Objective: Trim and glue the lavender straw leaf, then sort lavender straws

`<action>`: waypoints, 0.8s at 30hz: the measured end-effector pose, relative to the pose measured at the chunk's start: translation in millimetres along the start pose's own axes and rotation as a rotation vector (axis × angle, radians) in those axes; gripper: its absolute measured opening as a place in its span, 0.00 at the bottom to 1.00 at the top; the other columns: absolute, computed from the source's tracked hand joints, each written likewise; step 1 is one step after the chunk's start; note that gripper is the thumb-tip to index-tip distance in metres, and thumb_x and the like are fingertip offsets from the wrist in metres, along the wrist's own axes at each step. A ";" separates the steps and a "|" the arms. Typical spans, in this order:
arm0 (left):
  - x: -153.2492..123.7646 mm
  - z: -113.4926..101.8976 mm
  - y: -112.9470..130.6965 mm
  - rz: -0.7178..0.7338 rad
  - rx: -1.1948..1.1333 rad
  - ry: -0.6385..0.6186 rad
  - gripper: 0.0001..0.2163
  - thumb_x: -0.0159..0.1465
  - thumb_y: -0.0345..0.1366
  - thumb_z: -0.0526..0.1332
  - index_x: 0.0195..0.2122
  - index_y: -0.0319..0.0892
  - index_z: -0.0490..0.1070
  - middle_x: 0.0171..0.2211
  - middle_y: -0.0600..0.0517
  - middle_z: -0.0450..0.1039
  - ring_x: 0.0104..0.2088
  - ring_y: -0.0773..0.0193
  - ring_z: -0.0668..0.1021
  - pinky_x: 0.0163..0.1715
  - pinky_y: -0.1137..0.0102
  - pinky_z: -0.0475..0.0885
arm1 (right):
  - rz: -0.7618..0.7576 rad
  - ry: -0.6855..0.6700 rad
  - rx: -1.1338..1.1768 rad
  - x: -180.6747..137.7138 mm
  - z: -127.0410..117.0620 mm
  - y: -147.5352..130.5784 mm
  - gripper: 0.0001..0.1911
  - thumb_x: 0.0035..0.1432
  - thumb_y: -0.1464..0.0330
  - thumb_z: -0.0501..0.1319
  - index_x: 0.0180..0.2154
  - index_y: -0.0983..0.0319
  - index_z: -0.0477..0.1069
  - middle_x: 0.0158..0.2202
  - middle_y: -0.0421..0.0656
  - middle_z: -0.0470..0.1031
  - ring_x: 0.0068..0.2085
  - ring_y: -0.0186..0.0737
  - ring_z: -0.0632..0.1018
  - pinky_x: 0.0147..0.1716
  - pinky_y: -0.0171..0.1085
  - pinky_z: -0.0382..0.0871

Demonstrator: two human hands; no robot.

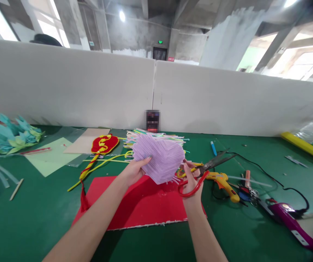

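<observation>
My left hand point(135, 171) grips the left edge of a lilac heart made of straws point(160, 157), held tilted above a red felt sheet point(142, 203). My right hand point(190, 179) has its fingers through the red handles of a pair of scissors point(208, 168). The blades point right and away, partly apart. The right thumb touches the heart's right side.
On the green table lie a pile of coloured straws point(159, 137), a red and yellow ornament with a tassel point(102, 145), teal paper shapes point(11, 134), a yellow glue gun point(223, 180), a purple tool with a cord point(290, 218) and a yellow tube point(306, 147). A white partition point(91, 87) stands behind.
</observation>
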State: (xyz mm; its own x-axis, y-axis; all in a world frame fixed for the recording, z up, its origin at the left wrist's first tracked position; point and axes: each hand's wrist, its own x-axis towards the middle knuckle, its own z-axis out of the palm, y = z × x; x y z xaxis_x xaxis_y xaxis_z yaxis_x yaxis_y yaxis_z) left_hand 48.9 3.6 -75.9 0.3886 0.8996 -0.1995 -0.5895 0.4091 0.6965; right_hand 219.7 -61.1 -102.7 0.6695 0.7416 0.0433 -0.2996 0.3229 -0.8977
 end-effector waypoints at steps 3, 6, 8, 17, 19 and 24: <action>-0.4 2.7 1.5 0.028 -0.042 0.013 0.15 0.56 0.23 0.62 0.44 0.40 0.73 0.36 0.49 0.79 0.34 0.59 0.80 0.38 0.66 0.75 | -0.002 -0.038 0.007 -1.1 1.7 -1.4 0.16 0.44 0.62 0.67 0.35 0.62 0.71 0.41 0.45 0.76 0.36 0.39 0.78 0.30 0.35 0.70; -0.1 4.9 1.1 0.043 -0.049 0.034 0.13 0.56 0.23 0.61 0.42 0.40 0.74 0.36 0.49 0.79 0.34 0.59 0.80 0.39 0.65 0.75 | 0.022 -0.056 -0.037 -2.1 3.2 -0.2 0.19 0.43 0.61 0.68 0.36 0.63 0.72 0.38 0.45 0.77 0.36 0.40 0.78 0.31 0.36 0.71; 0.1 5.4 0.4 0.044 -0.047 0.037 0.12 0.56 0.23 0.61 0.42 0.39 0.74 0.35 0.49 0.79 0.34 0.59 0.80 0.38 0.65 0.75 | 0.057 -0.063 -0.060 -3.1 4.4 2.3 0.21 0.40 0.61 0.69 0.36 0.64 0.72 0.35 0.45 0.77 0.33 0.39 0.77 0.31 0.37 0.71; -5.4 16.0 13.3 0.064 -0.244 0.010 0.13 0.65 0.34 0.50 0.37 0.37 0.74 0.31 0.49 0.79 0.35 0.61 0.80 0.45 0.67 0.71 | 0.054 -0.116 -0.151 -5.0 5.3 12.3 0.20 0.36 0.62 0.70 0.33 0.64 0.70 0.30 0.43 0.76 0.33 0.41 0.77 0.36 0.42 0.72; -4.6 16.6 16.1 0.127 -0.301 0.018 0.14 0.65 0.36 0.50 0.36 0.37 0.74 0.32 0.49 0.79 0.37 0.61 0.79 0.48 0.66 0.70 | 0.050 -0.111 -0.157 -4.1 4.5 12.4 0.21 0.36 0.62 0.71 0.33 0.64 0.71 0.31 0.43 0.77 0.33 0.41 0.77 0.36 0.42 0.72; 0.3 7.4 15.1 0.125 -0.369 0.029 0.15 0.64 0.41 0.52 0.41 0.38 0.73 0.36 0.47 0.79 0.45 0.55 0.77 0.51 0.61 0.67 | 0.074 -0.115 -0.142 -4.4 4.5 12.0 0.21 0.38 0.58 0.70 0.33 0.64 0.71 0.29 0.42 0.76 0.31 0.39 0.77 0.32 0.39 0.71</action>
State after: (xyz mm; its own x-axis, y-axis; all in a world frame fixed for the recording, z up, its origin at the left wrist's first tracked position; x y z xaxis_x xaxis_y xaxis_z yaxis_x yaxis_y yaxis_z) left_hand 45.4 8.9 -60.3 0.2806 0.9478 -0.1515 -0.8483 0.3187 0.4229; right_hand 210.0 -57.9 -111.6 0.5647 0.8251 0.0174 -0.2410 0.1851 -0.9527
